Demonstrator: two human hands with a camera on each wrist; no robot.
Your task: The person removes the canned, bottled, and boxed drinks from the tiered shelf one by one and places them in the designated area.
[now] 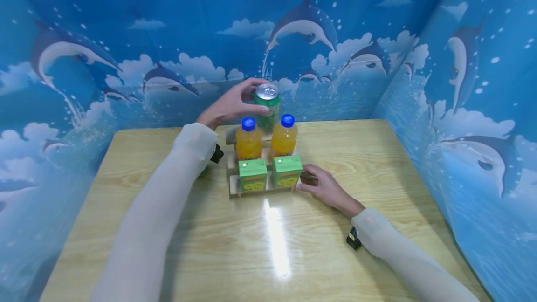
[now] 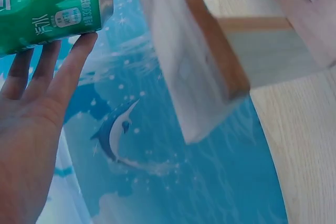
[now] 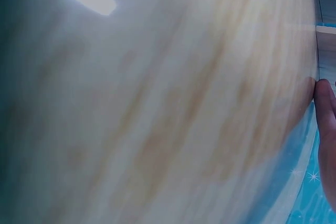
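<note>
A green drinks can (image 1: 267, 101) with a silver top is gripped by my left hand (image 1: 237, 101) at the back of a stepped wooden rack (image 1: 233, 185). In the left wrist view the can's label (image 2: 68, 17) shows, with fingers (image 2: 73, 64) along its side; whether its base touches the rack I cannot tell. Two orange-juice bottles (image 1: 249, 141) with blue caps stand on the middle step. On the front step are two green cartons (image 1: 253, 176). My right hand (image 1: 325, 185) holds the rack's front right end, its fingertips partly hidden behind the right carton (image 1: 287, 171).
The rack stands on a wood-grain table (image 1: 201, 246), towards its back edge. Behind and beside the table hangs a blue curtain (image 1: 189, 22) printed with dolphins. A bright light reflection crosses the tabletop in front of the rack.
</note>
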